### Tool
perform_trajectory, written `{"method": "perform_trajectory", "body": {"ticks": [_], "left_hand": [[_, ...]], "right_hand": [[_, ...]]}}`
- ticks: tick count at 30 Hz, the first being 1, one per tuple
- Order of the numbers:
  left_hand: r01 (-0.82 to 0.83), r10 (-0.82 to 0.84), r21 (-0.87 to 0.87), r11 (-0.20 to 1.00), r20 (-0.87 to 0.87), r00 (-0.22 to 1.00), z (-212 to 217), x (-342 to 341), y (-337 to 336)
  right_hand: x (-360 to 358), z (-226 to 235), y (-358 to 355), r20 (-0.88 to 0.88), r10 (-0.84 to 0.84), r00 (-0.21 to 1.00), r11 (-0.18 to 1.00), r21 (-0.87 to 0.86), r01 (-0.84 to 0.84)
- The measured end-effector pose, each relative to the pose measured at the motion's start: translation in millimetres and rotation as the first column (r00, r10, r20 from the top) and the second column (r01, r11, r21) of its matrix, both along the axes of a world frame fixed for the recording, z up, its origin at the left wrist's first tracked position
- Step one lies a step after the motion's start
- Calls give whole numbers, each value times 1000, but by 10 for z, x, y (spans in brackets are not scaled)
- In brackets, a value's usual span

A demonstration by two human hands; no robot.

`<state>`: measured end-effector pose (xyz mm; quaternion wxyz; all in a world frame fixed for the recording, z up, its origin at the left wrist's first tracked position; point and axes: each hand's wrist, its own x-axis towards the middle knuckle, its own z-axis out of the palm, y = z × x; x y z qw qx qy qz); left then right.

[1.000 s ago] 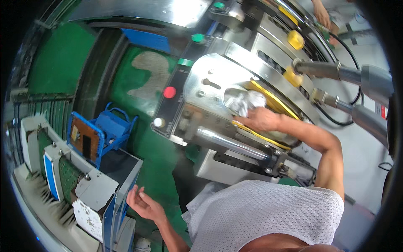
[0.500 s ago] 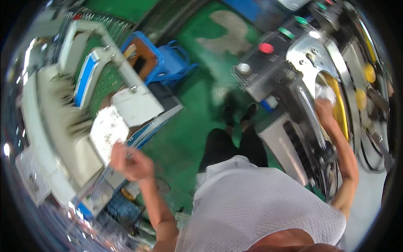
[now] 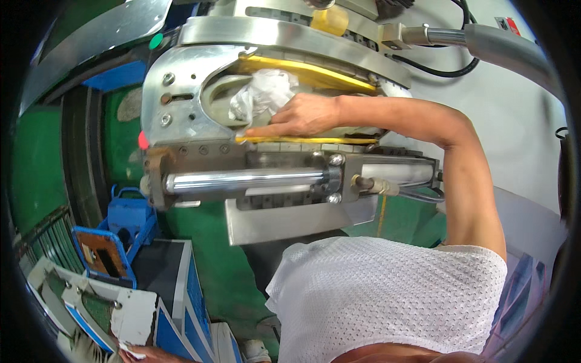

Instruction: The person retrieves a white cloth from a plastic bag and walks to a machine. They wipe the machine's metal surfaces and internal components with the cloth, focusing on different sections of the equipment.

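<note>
My right hand [image 3: 305,115] reaches into the rounded opening of a metal machine. Its fingers are closed on a crumpled white cloth [image 3: 269,89], with one finger stretched along the yellow-edged strip [image 3: 311,140]. The cloth lies against the inside of the opening, near the shiny bolted end plate [image 3: 172,94]. My left hand [image 3: 151,354] is low at the lower left rim, beside the worn white panel [image 3: 134,317] of a pale frame. A small white piece shows at its fingertips; whether it grips that is not clear.
A shiny cylinder rod [image 3: 242,180] runs along the machine's near side, above a metal tray [image 3: 302,218]. A grey padded arm [image 3: 511,51] and black hose hang at the upper right. A blue plastic chair [image 3: 130,215] stands by a dark-topped cabinet [image 3: 169,269] at the left.
My view has turned right, bringing the machine to the middle. The right hand remains in the opening with the cloth. My left hand now shows only at the lower left rim.
</note>
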<state>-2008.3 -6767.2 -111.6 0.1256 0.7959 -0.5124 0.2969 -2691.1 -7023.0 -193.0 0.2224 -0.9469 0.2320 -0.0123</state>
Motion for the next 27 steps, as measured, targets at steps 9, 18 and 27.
{"method": "perform_trajectory", "body": {"ticks": [9,18,27], "left_hand": [[285,-281,-35,958,80,956,203,-524,-395],[265,-265,-71,962,15,964,206,-547,-342],[198,-193,-15,980,169,967,195,-526,-260]], "right_hand": [[502,-263,-227,-296,-15,955,1000,-21,9],[598,-137,-299,-349,33,936,999,16,-30],[-297,-311,148,-102,-164,981,981,85,173]]}}
